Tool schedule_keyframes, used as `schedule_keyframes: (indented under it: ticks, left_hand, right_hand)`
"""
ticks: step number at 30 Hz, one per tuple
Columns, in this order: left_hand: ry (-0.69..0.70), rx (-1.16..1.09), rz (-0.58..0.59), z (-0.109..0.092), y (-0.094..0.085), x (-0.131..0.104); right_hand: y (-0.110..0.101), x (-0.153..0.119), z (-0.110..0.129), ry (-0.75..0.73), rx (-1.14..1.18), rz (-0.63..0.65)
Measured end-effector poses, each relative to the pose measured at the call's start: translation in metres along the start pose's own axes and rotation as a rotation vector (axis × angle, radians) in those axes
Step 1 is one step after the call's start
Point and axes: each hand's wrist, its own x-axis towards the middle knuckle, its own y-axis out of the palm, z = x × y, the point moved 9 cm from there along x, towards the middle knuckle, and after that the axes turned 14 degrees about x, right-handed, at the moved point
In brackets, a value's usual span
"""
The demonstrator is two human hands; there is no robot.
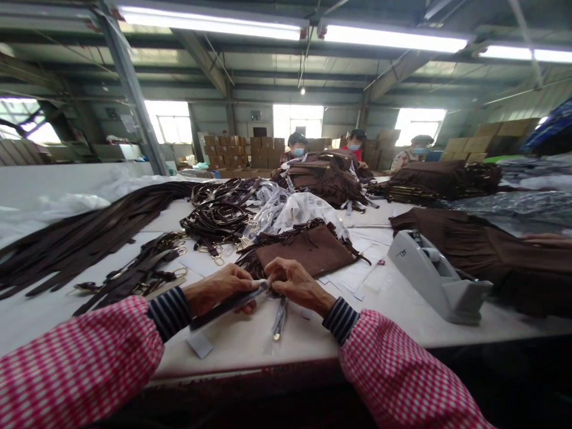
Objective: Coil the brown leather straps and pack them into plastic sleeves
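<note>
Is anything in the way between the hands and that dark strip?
Nothing visible is. The left hand holds the dark strip, and the right hand is right by its far end, though what those fingertips pinch is unclear. The brown fringed piece lies beyond the hands, not between.

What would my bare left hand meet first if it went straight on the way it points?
Most likely the bare right hand with the dark striped fabric cuff: it sits just ahead of the left hand. Whether they already touch is unclear.
</note>
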Motion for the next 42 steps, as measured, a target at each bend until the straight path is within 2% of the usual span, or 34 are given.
schedule_keyframes:
  ticks: [4, 8, 10, 13, 15, 18, 23, 28, 31, 37, 42]
  left_hand:
    - [-0.019, -0.046, -0.01, 0.0, 0.002, -0.002]
    - [0.077, 0.043, -0.096, -0.005, -0.002, -0.009]
    - [0.096, 0.075, -0.16, -0.003, -0.004, -0.012]
    - [0.091, 0.099, -0.209, 0.001, -0.006, -0.012]
    - [0.102, 0.144, -0.229, 0.003, -0.009, -0.013]
    - [0.102, 0.236, -0.215, 0.009, -0.014, -0.014]
    - [0.098, 0.281, -0.154, 0.022, -0.018, -0.018]
    - [0.183, 0.259, -0.121, 0.016, -0.019, -0.02]
    - [0.188, 0.276, -0.113, 0.013, -0.022, -0.022]
    - [0.068, 0.137, -0.08, 0.025, -0.026, -0.03]
    - [0.047, 0.147, -0.152, 0.03, -0.031, -0.029]
  right_hand:
    - [-0.001, 0.0, 0.003, -0.012, -0.042, 0.003]
    - [-0.001, 0.011, 0.014, -0.085, -0.242, 0.0]
    - [0.007, 0.022, 0.013, -0.073, -0.276, 0.109]
    - [0.024, 0.033, -0.001, 0.046, -0.251, 0.335]
    - [0.028, 0.038, -0.009, 0.123, -0.185, 0.402]
    - [0.026, 0.042, -0.015, 0.182, -0.069, 0.387]
    - [0.026, 0.037, -0.019, 0.267, -0.034, 0.374]
    - [0.031, 0.037, -0.012, 0.311, -0.004, 0.415]
    - [0.033, 0.04, -0.012, 0.349, 0.051, 0.352]
    - [0.036, 0.044, -0.022, 0.308, 0.017, 0.209]
    - [0.04, 0.05, -0.018, 0.148, -0.217, 0.242]
